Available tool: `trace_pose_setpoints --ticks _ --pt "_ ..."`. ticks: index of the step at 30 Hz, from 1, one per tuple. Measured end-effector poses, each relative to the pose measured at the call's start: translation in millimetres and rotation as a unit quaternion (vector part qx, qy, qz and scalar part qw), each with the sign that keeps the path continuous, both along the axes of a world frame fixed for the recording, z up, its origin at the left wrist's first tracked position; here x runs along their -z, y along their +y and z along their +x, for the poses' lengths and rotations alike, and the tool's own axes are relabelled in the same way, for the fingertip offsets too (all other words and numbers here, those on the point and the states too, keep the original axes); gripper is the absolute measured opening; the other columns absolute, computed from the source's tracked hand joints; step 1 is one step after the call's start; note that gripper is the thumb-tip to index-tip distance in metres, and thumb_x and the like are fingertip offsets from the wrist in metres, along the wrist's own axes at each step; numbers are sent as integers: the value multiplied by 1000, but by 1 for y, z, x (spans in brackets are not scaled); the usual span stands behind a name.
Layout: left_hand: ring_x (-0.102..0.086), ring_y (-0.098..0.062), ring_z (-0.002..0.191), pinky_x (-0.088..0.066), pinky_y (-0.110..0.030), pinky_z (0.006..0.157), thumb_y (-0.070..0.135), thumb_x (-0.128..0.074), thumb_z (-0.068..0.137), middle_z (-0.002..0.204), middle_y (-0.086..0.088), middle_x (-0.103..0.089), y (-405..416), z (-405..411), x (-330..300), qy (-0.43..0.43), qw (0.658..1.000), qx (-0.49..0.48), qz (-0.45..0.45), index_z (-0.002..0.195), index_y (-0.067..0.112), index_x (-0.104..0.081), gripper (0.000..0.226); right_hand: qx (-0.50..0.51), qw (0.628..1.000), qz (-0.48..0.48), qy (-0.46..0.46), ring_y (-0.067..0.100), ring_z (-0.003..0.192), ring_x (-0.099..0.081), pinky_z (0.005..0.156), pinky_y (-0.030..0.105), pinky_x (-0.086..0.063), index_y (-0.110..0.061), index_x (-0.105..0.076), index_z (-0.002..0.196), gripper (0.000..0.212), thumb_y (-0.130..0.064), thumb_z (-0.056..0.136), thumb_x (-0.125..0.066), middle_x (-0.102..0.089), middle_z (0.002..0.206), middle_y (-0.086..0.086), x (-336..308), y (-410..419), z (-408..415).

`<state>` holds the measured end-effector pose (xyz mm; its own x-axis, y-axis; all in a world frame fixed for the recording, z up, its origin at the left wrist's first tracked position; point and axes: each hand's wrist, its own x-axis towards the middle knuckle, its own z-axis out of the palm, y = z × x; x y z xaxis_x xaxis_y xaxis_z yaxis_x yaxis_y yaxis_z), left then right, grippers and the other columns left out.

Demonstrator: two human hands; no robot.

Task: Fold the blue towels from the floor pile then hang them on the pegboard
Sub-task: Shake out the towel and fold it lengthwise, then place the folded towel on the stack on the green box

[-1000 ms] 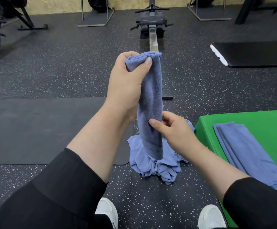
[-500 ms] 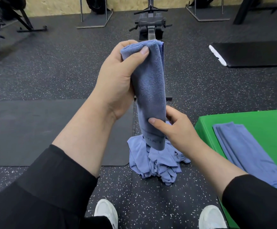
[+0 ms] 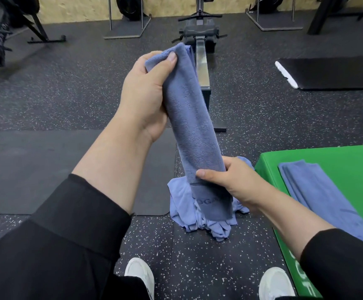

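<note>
Soft blue terry, the folded towel (image 3: 194, 131) looks light and limp; the left hand (image 3: 142, 98) pinches its top, the right hand (image 3: 230, 182) its lower end, a sound grip.

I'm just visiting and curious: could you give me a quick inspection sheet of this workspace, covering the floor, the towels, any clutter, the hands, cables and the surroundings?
Surface: dark speckled rubber floor with a black mat.
Job's things: long folded blue towel held up; crumpled towel pile on the floor; folded towels on the green block.
Clutter: nothing seen.
Hands: left hand grips the held towel's top; right hand pinches it lower down.
Cables: nothing seen.
Surroundings: rowing machine, metal stands, black pad, wooden wall; pegboard not in view.
</note>
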<state>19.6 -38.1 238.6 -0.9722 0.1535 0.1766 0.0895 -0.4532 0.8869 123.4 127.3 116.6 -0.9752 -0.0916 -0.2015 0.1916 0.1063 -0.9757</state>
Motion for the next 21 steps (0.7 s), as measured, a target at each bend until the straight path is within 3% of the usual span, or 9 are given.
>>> trace_pose_setpoints --ticks 4,7,9,11,14,16,18,20,21 --pt "-71 -25 94 -58 -47 92 8 -66 96 98 -12 -73 -3 -5 5 -38 998 -50 14 116 4 -60 22 -67 996 51 -22 15 97 -71 86 34 -55 -15 -73 109 24 -20 87 -78 -77 108 3 -7 33 13" --pt "-73 -24 98 -58 -46 95 9 -63 98 98 -11 -76 5 -5 10 -51 997 -59 6 115 4 -65 18 -85 993 48 -68 25 112 -69 98 40 -54 -12 -69 120 31 -8 90 -72 -75 117 8 -15 68 31" --pt "-72 -24 100 -56 -45 98 10 -60 100 99 -10 -76 18 -4 15 -56 997 -49 0 110 5 -68 14 -75 992 55 -88 27 111 -69 103 44 -52 -6 -68 120 31 -5 89 -71 -74 117 12 -24 94 47" --pt "-73 -24 100 -58 -43 94 12 -58 102 98 -9 -77 37 -3 19 -76 996 -45 12 109 4 -69 15 -42 993 51 -99 28 105 -71 101 44 -54 -1 -67 118 30 -2 87 -70 -74 115 16 -36 120 65" --pt "-74 -20 86 -61 -36 75 17 -58 103 84 -3 -77 80 6 25 -147 989 -16 4 98 12 -67 12 51 994 19 -92 28 98 -70 91 41 -56 -5 -69 115 32 -1 84 -70 -73 114 19 -51 162 96" --pt "-72 -25 90 -60 -44 81 11 -61 98 91 -8 -75 114 17 35 -192 980 28 -50 97 12 -62 2 114 990 11 -86 28 98 -68 82 36 -57 -7 -67 119 34 -1 85 -69 -73 115 19 -57 189 122" --pt "-68 -32 102 -57 -47 82 1 -64 85 113 -16 -68 151 23 52 -205 971 80 -96 118 6 -56 34 182 979 2 -88 25 94 -68 68 28 -59 -8 -66 122 34 -2 88 -68 -73 116 18 -55 217 150" --pt "-68 -32 99 -60 -37 66 -2 -64 80 129 -20 -62 190 29 65 -202 966 108 -121 145 5 -42 69 246 965 -10 -91 22 89 -70 64 26 -58 -9 -65 122 35 -3 88 -69 -73 116 15 -46 242 181" --pt "-67 -28 92 -57 -29 56 -4 -63 83 129 -20 -62 208 36 67 -196 966 113 -128 149 6 -38 71 275 957 -18 -93 20 87 -71 67 28 -58 -9 -65 123 36 -3 88 -69 -74 114 13 -38 253 197"
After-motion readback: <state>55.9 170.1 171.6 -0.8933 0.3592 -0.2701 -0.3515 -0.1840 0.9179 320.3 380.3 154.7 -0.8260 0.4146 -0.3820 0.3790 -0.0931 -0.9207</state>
